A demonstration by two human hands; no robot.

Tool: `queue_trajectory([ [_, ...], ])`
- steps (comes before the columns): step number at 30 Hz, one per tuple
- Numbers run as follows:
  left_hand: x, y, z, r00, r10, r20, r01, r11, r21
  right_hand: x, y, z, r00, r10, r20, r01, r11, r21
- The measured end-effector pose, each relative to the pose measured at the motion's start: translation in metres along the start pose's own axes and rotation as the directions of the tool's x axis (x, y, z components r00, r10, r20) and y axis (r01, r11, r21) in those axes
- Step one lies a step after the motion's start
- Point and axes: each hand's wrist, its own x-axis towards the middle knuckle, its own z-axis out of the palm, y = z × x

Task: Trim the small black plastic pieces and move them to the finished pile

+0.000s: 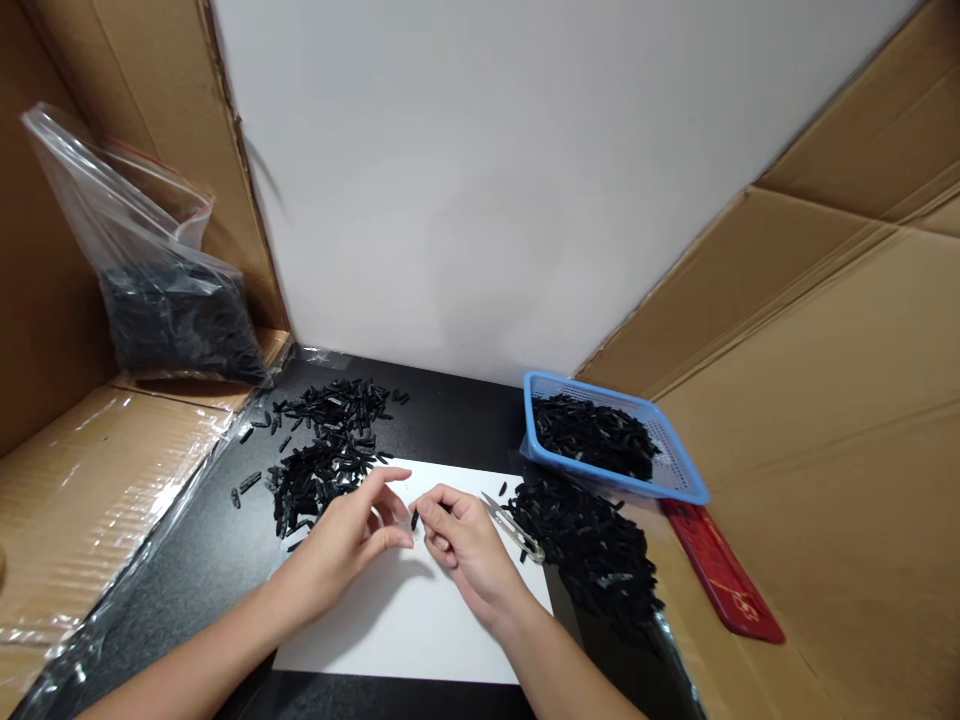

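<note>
My left hand [349, 545] and my right hand [465, 545] meet over a white sheet [420, 625] on the black table. Between their fingertips sits a small black plastic piece [414, 519], pinched from both sides. Metal snips [516, 528] lie on the sheet just right of my right hand. A loose heap of black pieces [322, 460] spreads to the left of my left hand. Another heap [592, 545] lies to the right of the snips.
A blue mesh basket [675, 470] holding black pieces stands at the right rear. A clear bag [169, 300] of black pieces rests on cardboard at the left. A red flat object [720, 570] lies right of the table. Cardboard walls flank both sides.
</note>
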Motion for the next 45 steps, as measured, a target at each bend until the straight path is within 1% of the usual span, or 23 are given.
queue_trajectory([
  [1, 0.001, -0.004, -0.006, 0.994, 0.088, -0.07, -0.069, 0.969, 0.237, 0.0, -0.001, -0.001, 1.0, -0.003, -0.007, 0.004, 1.0, 0.023],
  [2, 0.002, -0.008, -0.012, 0.979, 0.154, -0.131, -0.078, 0.886, 0.458, 0.001, -0.003, -0.001, 1.0, -0.008, -0.011, 0.008, 0.999, 0.041],
  [3, 0.003, -0.012, -0.017, 0.976, 0.171, -0.135, -0.05, 0.777, 0.628, 0.0, -0.004, -0.001, 1.0, -0.012, -0.01, 0.013, 0.998, 0.055],
  [4, 0.004, -0.015, -0.019, 0.978, 0.167, -0.127, -0.017, 0.667, 0.745, 0.0, -0.005, -0.001, 1.0, -0.018, -0.008, 0.018, 0.998, 0.068],
  [6, 0.006, -0.018, -0.018, 0.987, 0.135, -0.086, 0.01, 0.483, 0.875, -0.001, -0.007, -0.002, 1.0, -0.027, 0.003, 0.027, 0.995, 0.093],
  [7, 0.007, -0.018, -0.015, 0.99, 0.123, -0.07, 0.013, 0.417, 0.909, -0.001, -0.007, -0.002, 0.999, -0.031, 0.01, 0.03, 0.994, 0.102],
  [8, 0.009, -0.017, -0.011, 0.991, 0.118, -0.06, 0.013, 0.368, 0.93, -0.002, -0.007, -0.002, 0.999, -0.035, 0.019, 0.033, 0.994, 0.109],
  [9, 0.011, -0.016, -0.008, 0.992, 0.116, -0.056, 0.013, 0.339, 0.941, -0.002, -0.008, -0.002, 0.999, -0.037, 0.027, 0.034, 0.993, 0.114],
  [11, 0.017, -0.012, -0.002, 0.993, 0.101, -0.054, 0.017, 0.337, 0.941, -0.003, -0.008, -0.002, 0.998, -0.039, 0.043, 0.033, 0.991, 0.128],
  [14, 0.028, -0.01, 0.0, 0.996, 0.071, -0.054, 0.023, 0.382, 0.924, -0.004, -0.01, -0.004, 0.997, -0.042, 0.057, 0.033, 0.987, 0.155],
  [18, 0.044, -0.011, -0.009, 0.998, 0.045, -0.046, 0.022, 0.429, 0.903, -0.005, -0.012, -0.004, 0.996, -0.06, 0.073, 0.047, 0.985, 0.168],
  [21, 0.055, -0.009, -0.019, 0.999, 0.035, -0.037, 0.014, 0.505, 0.863, -0.007, -0.016, -0.003, 0.993, -0.082, 0.084, 0.065, 0.981, 0.183],
  [23, 0.061, -0.004, -0.025, 0.997, 0.033, -0.064, 0.033, 0.571, 0.82, -0.008, -0.018, -0.002, 0.991, -0.094, 0.092, 0.074, 0.977, 0.199],
  [25, 0.065, 0.003, -0.029, 0.993, 0.026, -0.117, 0.073, 0.65, 0.757, -0.008, -0.019, -0.002, 0.99, -0.101, 0.099, 0.078, 0.974, 0.213],
  [28, 0.067, 0.011, -0.033, 0.979, -0.013, -0.205, 0.136, 0.786, 0.604, -0.007, -0.02, -0.002, 0.99, -0.099, 0.099, 0.075, 0.972, 0.224],
  [30, 0.067, 0.011, -0.032, 0.967, -0.051, -0.249, 0.163, 0.876, 0.454, -0.006, -0.019, -0.002, 0.991, -0.091, 0.097, 0.067, 0.972, 0.227],
  [32, 0.066, 0.008, -0.031, 0.954, -0.102, -0.282, 0.179, 0.949, 0.261, -0.006, -0.019, -0.002, 0.992, -0.084, 0.098, 0.059, 0.971, 0.232],
  [34, 0.066, 0.006, -0.028, 0.938, -0.179, -0.295, 0.196, 0.98, 0.03, -0.006, -0.02, -0.002, 0.99, -0.086, 0.107, 0.058, 0.968, 0.246],
  [35, 0.065, 0.007, -0.027, 0.93, -0.226, -0.288, 0.208, 0.974, -0.093, -0.006, -0.02, -0.002, 0.989, -0.09, 0.114, 0.059, 0.965, 0.256],
  [37, 0.063, 0.01, -0.026, 0.916, -0.322, -0.24, 0.234, 0.914, -0.332, -0.006, -0.021, -0.002, 0.987, -0.095, 0.127, 0.057, 0.96, 0.275],
  [40, 0.055, 0.02, -0.025, 0.9, -0.421, -0.11, 0.273, 0.742, -0.612, -0.006, -0.022, -0.002, 0.987, -0.08, 0.138, 0.037, 0.956, 0.292],
  [42, 0.049, 0.026, -0.023, 0.891, -0.453, -0.023, 0.293, 0.614, -0.733, -0.005, -0.022, -0.003, 0.987, -0.069, 0.144, 0.023, 0.954, 0.3],
  [45, 0.037, 0.03, -0.015, 0.875, -0.476, 0.087, 0.323, 0.441, -0.838, -0.003, -0.02, -0.004, 0.986, -0.067, 0.151, 0.019, 0.954, 0.3],
])
